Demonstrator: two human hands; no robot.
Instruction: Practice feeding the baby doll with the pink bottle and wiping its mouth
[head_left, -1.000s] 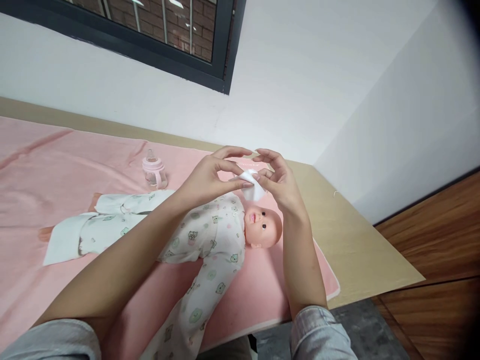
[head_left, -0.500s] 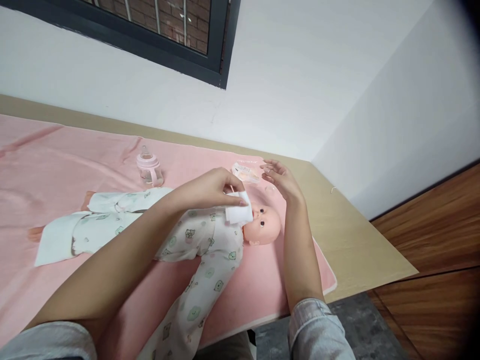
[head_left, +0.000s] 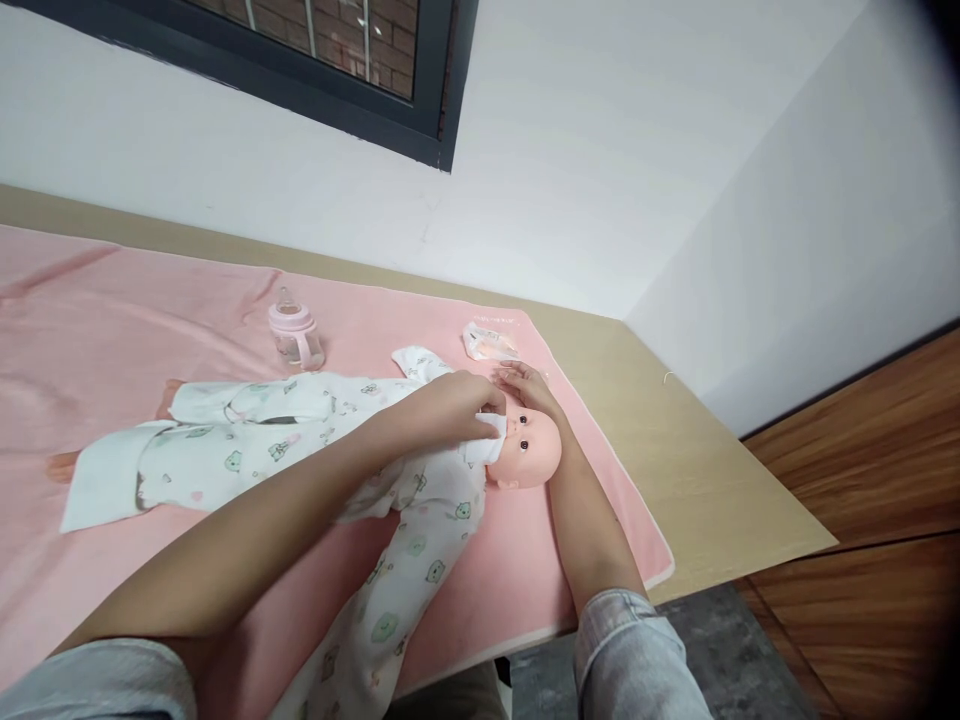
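Observation:
A baby doll [head_left: 529, 455] lies on its back on a pink blanket [head_left: 517, 560], dressed in a white printed suit [head_left: 420, 500], its head to the right. My left hand [head_left: 454, 405] pinches a small folded white cloth [head_left: 486, 445] against the doll's mouth and chin. The fingertips are partly hidden behind my own knuckles. On the far side of the doll's head rests my right hand [head_left: 529, 385], with its fingers stretched out and nothing in it. Its wrist passes close by the crown of the head.
A pink-topped baby bottle [head_left: 295, 335] with handles stands upright behind the doll's legs. A clear plastic packet [head_left: 489, 342] lies just beyond my right hand. The wooden table [head_left: 712, 500] extends right of the blanket, and a white wall [head_left: 540, 200] rises behind.
My left hand has brought the cloth down onto the doll's mouth. My right hand has lowered from the air to beside the doll's head.

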